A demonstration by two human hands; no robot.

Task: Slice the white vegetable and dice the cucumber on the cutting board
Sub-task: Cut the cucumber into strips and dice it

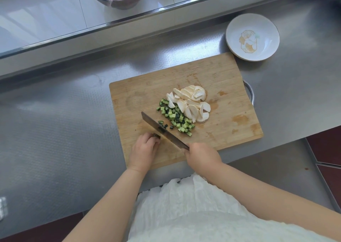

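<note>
A wooden cutting board [230, 101] lies on a steel counter. White vegetable slices [190, 103] are piled near its middle. Beside them, toward me, spreads a heap of diced cucumber [177, 119]. My right hand [202, 156] grips the handle of a cleaver [162, 131], whose blade rests edge-down on the board. My left hand [144, 150] is curled over a small remaining cucumber piece [156, 135], pressed against the blade's left side. A few green bits cling to the blade.
A white dish [239, 26] with a gold motif stands on the counter beyond the board's far right corner. A steel bowl [118, 1] with red contents sits on the raised shelf at the back. The counter's front edge runs just below the board.
</note>
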